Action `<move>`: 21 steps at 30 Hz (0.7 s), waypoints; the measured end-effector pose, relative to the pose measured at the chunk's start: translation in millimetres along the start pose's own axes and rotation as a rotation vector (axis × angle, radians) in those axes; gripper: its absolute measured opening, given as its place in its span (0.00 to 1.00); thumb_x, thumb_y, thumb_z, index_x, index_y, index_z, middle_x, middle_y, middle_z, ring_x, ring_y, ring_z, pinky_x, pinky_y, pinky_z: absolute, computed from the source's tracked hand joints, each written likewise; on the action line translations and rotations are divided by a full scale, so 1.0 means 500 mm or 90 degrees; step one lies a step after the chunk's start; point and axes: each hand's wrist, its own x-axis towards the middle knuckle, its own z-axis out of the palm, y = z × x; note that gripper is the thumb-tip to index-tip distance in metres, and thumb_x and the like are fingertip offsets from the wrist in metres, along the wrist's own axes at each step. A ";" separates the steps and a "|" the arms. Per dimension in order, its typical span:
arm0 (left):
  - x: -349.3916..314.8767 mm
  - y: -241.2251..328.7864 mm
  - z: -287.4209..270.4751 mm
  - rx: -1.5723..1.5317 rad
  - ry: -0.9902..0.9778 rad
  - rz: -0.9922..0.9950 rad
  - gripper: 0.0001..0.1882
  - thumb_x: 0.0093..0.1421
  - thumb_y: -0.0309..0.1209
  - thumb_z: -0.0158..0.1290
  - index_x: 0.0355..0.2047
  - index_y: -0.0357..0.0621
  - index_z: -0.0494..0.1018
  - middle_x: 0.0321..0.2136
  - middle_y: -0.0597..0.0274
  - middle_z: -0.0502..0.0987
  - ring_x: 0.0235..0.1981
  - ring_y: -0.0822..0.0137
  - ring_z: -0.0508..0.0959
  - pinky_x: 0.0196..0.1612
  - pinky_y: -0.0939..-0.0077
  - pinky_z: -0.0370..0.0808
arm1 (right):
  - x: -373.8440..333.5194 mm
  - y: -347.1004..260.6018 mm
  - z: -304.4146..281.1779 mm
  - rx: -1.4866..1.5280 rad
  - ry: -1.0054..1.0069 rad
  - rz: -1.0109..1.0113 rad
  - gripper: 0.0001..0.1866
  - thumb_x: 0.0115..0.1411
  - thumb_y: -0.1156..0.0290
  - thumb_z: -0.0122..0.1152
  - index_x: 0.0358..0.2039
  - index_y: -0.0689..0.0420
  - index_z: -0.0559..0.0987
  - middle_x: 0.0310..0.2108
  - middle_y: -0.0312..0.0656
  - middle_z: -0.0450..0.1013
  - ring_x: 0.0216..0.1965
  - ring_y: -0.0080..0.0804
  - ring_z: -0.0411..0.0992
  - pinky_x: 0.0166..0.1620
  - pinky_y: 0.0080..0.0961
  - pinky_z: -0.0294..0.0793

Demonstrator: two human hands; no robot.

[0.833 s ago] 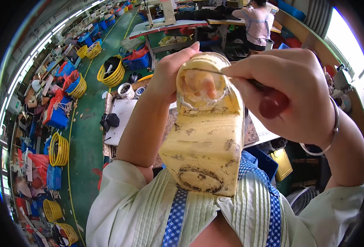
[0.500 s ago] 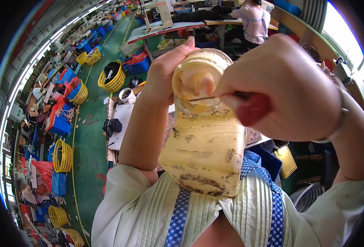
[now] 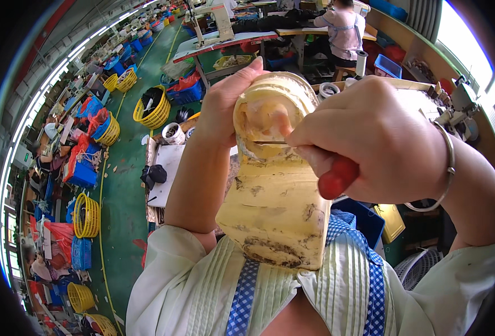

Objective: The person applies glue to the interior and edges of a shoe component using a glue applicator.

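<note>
A stained, pale yellow plastic jug (image 3: pixel 272 210) is held up in front of my chest, its round, crusted mouth tilted toward me. My left hand (image 3: pixel 230 92) grips the neck from the left side, thumb along the top and the other fingers mostly hidden behind. Closed around a red-handled tool (image 3: pixel 338 176), my right hand (image 3: pixel 373 140) is at the right of the mouth. The tool's thin metal shaft (image 3: pixel 271 143) lies across the lower rim. Inside the mouth a pinkish shape shows, which I cannot make out for certain.
Behind the jug is a worktable (image 3: pixel 166 173) with a white tub (image 3: pixel 173 133) and a black bundle (image 3: pixel 154 175). A sewing machine (image 3: pixel 214 25) and a seated person (image 3: pixel 345 33) are farther off. Yellow baskets (image 3: pixel 153 109) line the green floor at left.
My right hand has shifted slightly down and left, turning so the red handle points lower. The shaft has moved lower along the mouth's rim. The jug and left hand stay nearly still.
</note>
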 end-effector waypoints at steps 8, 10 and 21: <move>-0.005 0.002 -0.009 0.025 -0.024 0.017 0.21 0.63 0.38 0.35 0.37 0.30 0.70 0.32 0.52 0.75 0.32 0.67 0.77 0.37 0.75 0.73 | 0.022 -0.042 -0.042 -0.070 0.104 0.052 0.07 0.41 0.82 0.58 0.24 0.64 0.75 0.13 0.40 0.68 0.13 0.29 0.67 0.17 0.20 0.63; -0.002 0.000 -0.014 -0.029 -0.031 0.010 0.21 0.63 0.38 0.35 0.36 0.30 0.70 0.31 0.52 0.75 0.31 0.67 0.77 0.36 0.75 0.74 | 0.028 -0.030 -0.034 -0.114 0.133 0.017 0.06 0.42 0.81 0.59 0.24 0.64 0.75 0.13 0.40 0.68 0.13 0.30 0.68 0.18 0.21 0.64; 0.000 -0.005 -0.038 -0.032 0.017 0.026 0.21 0.63 0.36 0.34 0.36 0.27 0.69 0.31 0.49 0.75 0.30 0.64 0.77 0.35 0.73 0.75 | 0.024 -0.017 -0.005 0.047 0.190 0.020 0.03 0.45 0.80 0.58 0.24 0.62 0.76 0.16 0.42 0.71 0.16 0.31 0.70 0.21 0.20 0.68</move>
